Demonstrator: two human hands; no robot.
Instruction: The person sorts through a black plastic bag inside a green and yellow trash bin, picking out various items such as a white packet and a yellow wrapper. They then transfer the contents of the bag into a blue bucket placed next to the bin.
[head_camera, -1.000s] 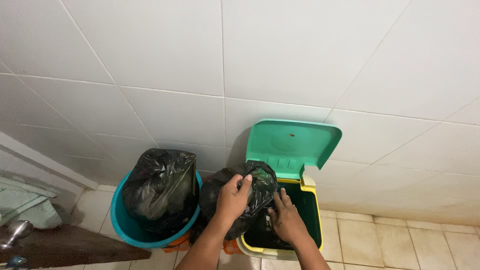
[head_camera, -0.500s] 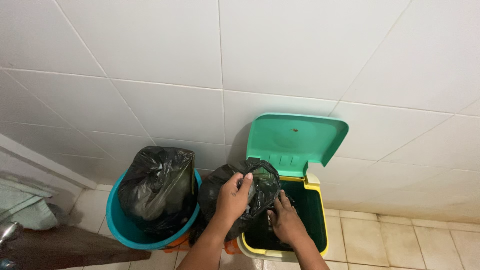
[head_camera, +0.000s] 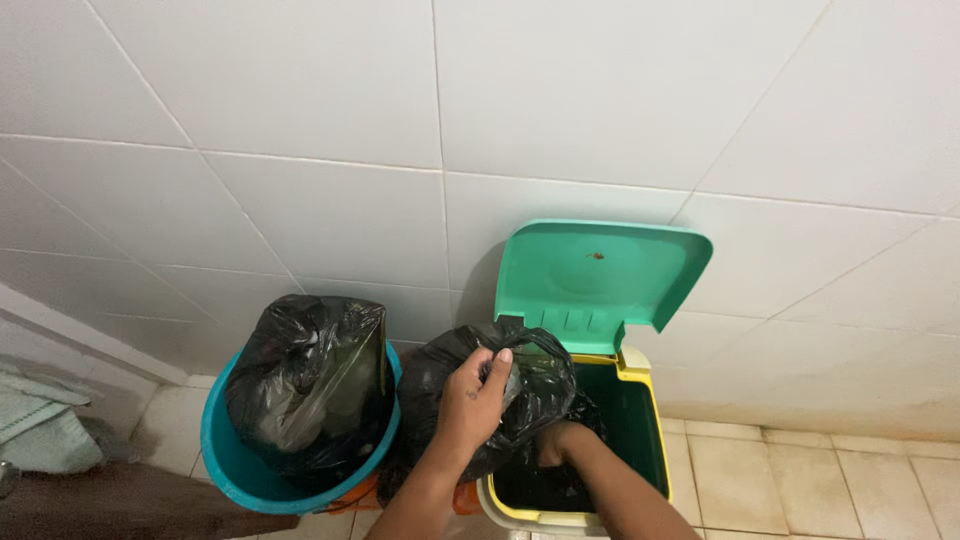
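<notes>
Gripping the black bag (head_camera: 500, 400) by its top over the yellow bin (head_camera: 640, 420), left hand (head_camera: 475, 395) clamps firm; right hand (head_camera: 555, 440) is buried inside, grip unclear. Best lift straight, supporting underneath.

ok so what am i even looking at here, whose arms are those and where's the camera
The camera sits on a person's head and looks down, so the two bare arms coming up from the bottom edge are that person's own. There is no machine. The left hand grips the top of a full black rubbish bag. The right hand reaches down into a yellow pedal bin, beside or under that bag; its fingers are hidden. The bin's green lid stands open against the white tiled wall. To the left, a teal bucket holds another stuffed black bag. Everything stands on a pale tiled floor.
</notes>
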